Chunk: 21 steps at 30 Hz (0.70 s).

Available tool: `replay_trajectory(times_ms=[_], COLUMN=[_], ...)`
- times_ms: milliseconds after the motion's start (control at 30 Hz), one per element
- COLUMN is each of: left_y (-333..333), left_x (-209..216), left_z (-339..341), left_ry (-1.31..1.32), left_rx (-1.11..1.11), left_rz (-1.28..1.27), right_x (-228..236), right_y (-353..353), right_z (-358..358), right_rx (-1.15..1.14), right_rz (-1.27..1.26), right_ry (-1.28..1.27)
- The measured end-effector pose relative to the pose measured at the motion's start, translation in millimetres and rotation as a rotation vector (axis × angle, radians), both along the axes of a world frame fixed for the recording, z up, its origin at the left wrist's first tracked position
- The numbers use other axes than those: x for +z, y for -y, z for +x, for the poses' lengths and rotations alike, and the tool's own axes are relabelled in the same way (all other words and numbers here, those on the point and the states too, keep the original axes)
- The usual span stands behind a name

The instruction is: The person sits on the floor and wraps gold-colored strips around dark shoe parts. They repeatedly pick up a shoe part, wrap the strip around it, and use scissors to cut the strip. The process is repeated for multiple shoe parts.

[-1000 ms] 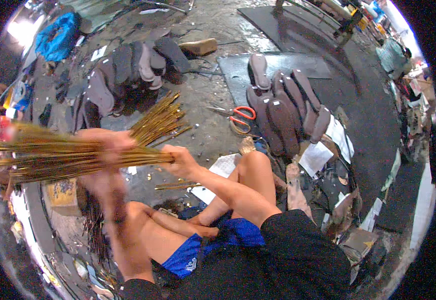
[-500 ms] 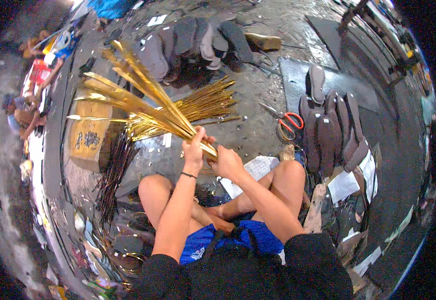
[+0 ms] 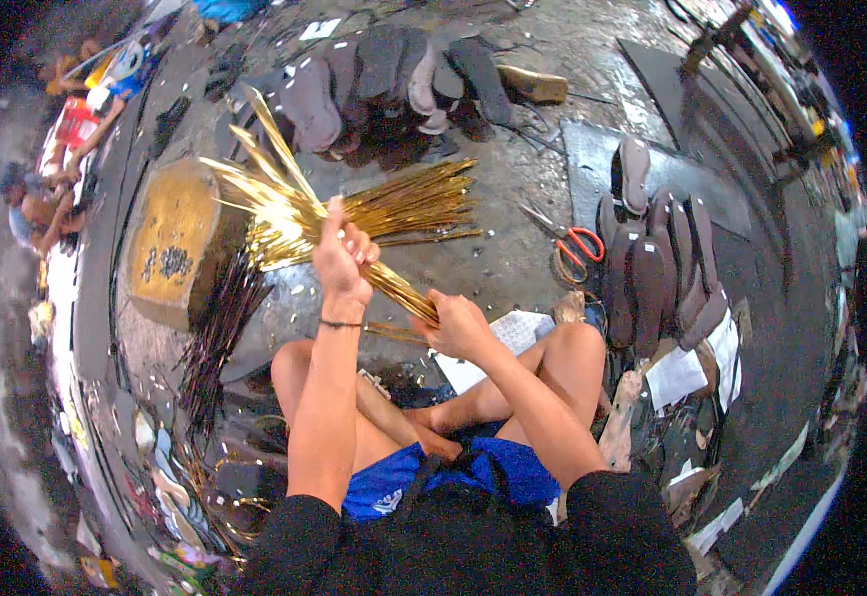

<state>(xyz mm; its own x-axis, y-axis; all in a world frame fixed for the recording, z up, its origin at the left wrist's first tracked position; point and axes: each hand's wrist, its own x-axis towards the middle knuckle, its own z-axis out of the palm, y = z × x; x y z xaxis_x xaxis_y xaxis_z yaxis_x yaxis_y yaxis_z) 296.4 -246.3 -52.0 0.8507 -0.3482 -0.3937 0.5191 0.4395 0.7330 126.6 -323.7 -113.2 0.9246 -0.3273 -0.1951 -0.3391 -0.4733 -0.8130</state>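
A bundle of thin, shiny gold strips (image 3: 399, 288) runs between my two hands and fans out at its far left end. My left hand (image 3: 342, 260) is closed around it partway along. Nearer to me, my right hand (image 3: 456, 326) grips the bundle's lower end. A few gold strips (image 3: 394, 333) stick out leftward beside that hand. Beyond my left hand, a pile of gold strips (image 3: 416, 204) lies on the floor, partly hidden behind the held ones. Dark strips (image 3: 220, 343) lie in a bunch to the left of my knees.
A wooden block (image 3: 163, 238) with small dark bits on top stands at left. Red-handled scissors (image 3: 583, 244) lie at right, near dark shoe soles (image 3: 652, 268). More soles (image 3: 384, 70) are piled at the far side. Paper sheets (image 3: 503, 343) lie by my right knee. People sit at far left.
My left hand has slid up and leftward along the strips, away from my right hand, so more of the bundle shows between them. The fanned ends are bunched closer together.
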Motion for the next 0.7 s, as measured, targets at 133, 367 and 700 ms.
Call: replay_trajectory(times_ms=[133,367,700], left_y=[9,-9,4], left_x=[35,-85,-92], left_z=[-17,-66,-81], left_ry=[0.496,0.87,0.699], left_rx=[-0.01,-0.038,-0.145], left_rz=[-0.048,0.358,0.408], right_x=[11,-113,-141], right_y=[-6,-20,-22], right_z=[44,62,58], right_rx=[-0.259,-0.215,-0.36], right_rz=[0.163,-0.144,0.011], right_ry=[0.476,0.533,0.795])
